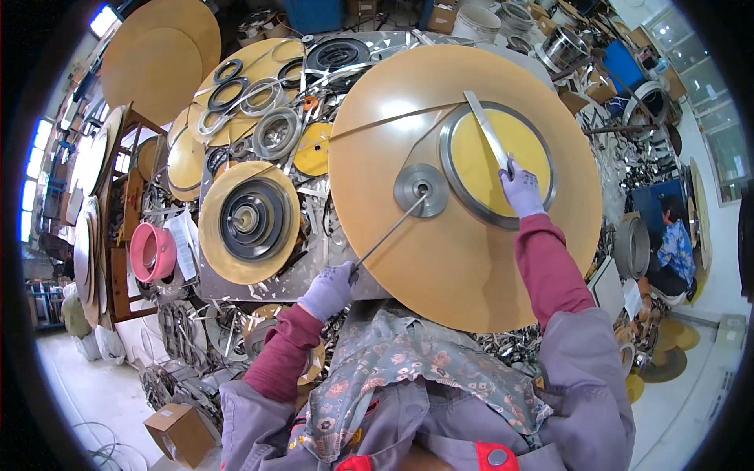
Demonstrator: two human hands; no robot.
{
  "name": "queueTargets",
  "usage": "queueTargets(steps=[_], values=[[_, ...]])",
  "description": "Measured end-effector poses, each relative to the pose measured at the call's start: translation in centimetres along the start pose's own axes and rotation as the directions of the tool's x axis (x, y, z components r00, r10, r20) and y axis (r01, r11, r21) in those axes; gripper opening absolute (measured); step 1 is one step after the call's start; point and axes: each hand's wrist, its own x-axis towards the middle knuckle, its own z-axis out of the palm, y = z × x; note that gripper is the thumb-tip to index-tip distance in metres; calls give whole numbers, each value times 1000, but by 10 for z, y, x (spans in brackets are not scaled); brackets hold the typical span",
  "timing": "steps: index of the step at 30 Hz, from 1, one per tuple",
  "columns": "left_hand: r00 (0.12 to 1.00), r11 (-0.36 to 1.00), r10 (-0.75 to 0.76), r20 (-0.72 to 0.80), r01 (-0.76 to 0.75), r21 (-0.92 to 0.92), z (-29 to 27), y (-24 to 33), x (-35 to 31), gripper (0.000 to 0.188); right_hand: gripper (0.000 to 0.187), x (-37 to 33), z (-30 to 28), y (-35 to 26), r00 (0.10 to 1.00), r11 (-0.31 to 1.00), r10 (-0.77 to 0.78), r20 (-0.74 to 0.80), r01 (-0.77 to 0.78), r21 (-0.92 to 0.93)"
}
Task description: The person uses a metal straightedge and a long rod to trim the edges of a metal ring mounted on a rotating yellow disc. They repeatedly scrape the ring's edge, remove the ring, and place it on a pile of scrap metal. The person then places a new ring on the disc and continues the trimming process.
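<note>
A large tan disc point(377, 243) lies in front of me. On its right part sits a ring of wound metal strip point(458, 174) around a yellow round core point(510, 184). My right hand point(522, 191), in a pale glove, is closed on the lower end of a flat metal bar point(485, 129) that lies slantwise over the ring and core. My left hand point(328, 290), gloved too, grips a thin metal rod point(391, 229); its far end meets the centre of a grey round hub point(420, 191). A thin strip point(397, 118) runs across the disc toward the ring.
To the left, a smaller tan disc point(212, 243) carries dark stacked rings point(255, 206). Several coils point(276, 133) and metal scraps cover the table's far left. A pink basin point(153, 251) stands at the left, a cardboard box point(179, 432) on the floor. Another person point(674, 247) sits at the right.
</note>
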Motion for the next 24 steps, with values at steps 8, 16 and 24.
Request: queueTargets(steps=[8,16,24], values=[[1000,1000,-14,-1,14,6,1,-3,7,13,42,-4,-1,1,998,999,18,-62,-15,46],[997,995,46,69,-51,81,8,-8,5,14,41,-7,-5,-5,998,998,11,-55,-8,61],[995,997,66,74,-69,31,9,-7,4,14,37,-5,-1,5,998,1000,-8,-65,10,29]])
